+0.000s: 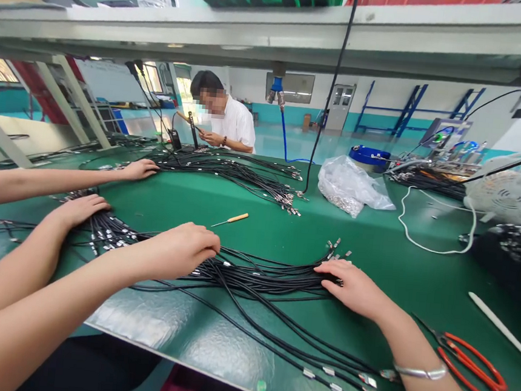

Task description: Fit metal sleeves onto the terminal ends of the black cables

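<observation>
A long bundle of black cables [276, 276] with metal end fittings lies across the bench in front of me. My left hand [187, 251] is closed over the bundle's middle, fingers curled down on the cables; its fingertips are partly hidden. At the right end, my right hand [350, 287] wraps thumb and fingers around the cables close to their metal connectors [338, 248]. A few cables stray from the bundle toward the front edge, their white-tagged ends [335, 389] near my right wrist. Behind the bundle lies a small pick with a wooden handle [238, 217].
Beside me, another person's hands [82, 208] rest on cables at left. A second cable bundle [226, 171] lies farther back. Orange-handled scissors [473, 366], a white stick [499, 326], a plastic bag [352, 185] and a fan [511, 190] are right. A shelf [265, 35] spans overhead; a person stands opposite.
</observation>
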A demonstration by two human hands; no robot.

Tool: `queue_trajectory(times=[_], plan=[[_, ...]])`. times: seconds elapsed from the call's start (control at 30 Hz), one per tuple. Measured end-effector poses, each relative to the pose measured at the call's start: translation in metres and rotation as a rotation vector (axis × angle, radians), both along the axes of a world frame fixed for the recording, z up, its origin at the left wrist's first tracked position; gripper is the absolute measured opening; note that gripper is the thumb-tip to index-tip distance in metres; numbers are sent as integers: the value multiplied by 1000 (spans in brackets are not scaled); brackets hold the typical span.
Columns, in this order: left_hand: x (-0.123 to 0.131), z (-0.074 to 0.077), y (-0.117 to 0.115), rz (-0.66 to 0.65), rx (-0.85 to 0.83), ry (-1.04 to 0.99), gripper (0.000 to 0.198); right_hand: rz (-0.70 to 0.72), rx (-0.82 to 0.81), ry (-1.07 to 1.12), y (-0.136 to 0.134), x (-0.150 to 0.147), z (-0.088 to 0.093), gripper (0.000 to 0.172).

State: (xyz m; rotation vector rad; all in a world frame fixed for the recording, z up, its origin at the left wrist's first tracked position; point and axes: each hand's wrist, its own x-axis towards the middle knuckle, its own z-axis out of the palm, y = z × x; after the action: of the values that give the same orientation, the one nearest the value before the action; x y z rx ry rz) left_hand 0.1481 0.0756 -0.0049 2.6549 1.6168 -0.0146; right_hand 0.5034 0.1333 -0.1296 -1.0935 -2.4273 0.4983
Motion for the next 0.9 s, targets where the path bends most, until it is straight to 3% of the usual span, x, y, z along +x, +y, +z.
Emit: queue_trajectory(times=[0.13,0.23,0.33,0.43,0.6,0.73,0.9], plan=[[9,-17,-7,15,-74,176,24,-61,-2,5,5,7,2,24],[25,-32,-7,31,-120,251,23,-116,10,63,-5,1,17,24],[39,-41,2,63,-130,237,24,-114,-23,-14,-33,-6,36,21],[47,-43,14,57,-146,199,22,-78,-119,-170,-73,-14,43,16],[62,-43,30,30,-160,179,23,-159,-145,-73,-118,-27,22,17],[75,-49,38,-29,-150,183,24,-221,-114,62,-121,-31,4,17],[74,-60,48,-97,-148,164,22,-230,-94,119,-120,-27,0,17]])
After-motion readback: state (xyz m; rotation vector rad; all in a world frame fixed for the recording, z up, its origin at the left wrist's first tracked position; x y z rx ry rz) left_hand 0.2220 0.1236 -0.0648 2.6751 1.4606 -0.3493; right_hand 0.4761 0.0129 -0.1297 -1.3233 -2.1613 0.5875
